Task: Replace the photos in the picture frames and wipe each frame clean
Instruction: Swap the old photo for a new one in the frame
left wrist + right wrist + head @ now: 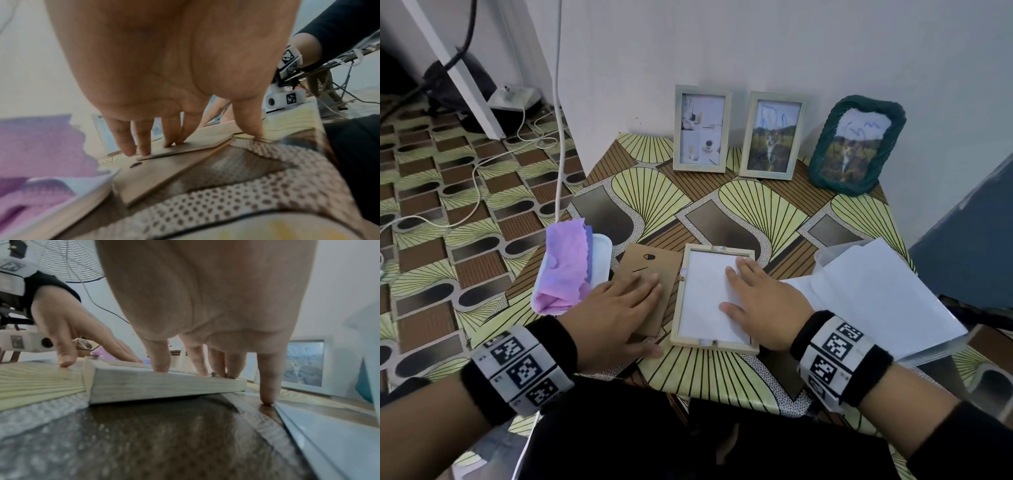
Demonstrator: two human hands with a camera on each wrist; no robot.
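Observation:
A pale wooden frame (714,344) lies face down near the table's front edge, with a white sheet (705,294) in its opening. My right hand (751,296) rests flat on that sheet, fingers straight. In the right wrist view its fingertips (158,366) press on the frame (164,384), and the little finger touches the table beside it. Left of the frame lies the brown backing board (645,265). My left hand (618,308) lies flat on it, fingers (144,146) straight on the board (164,172). Three frames stand against the wall: two pale ones (702,128) (772,135) and a green one (856,145).
A purple cloth (565,267) lies on a white tray (602,260) at the table's left edge. A clear folder with white sheets (876,291) lies at the right. Cables (482,178) run over the patterned floor on the left.

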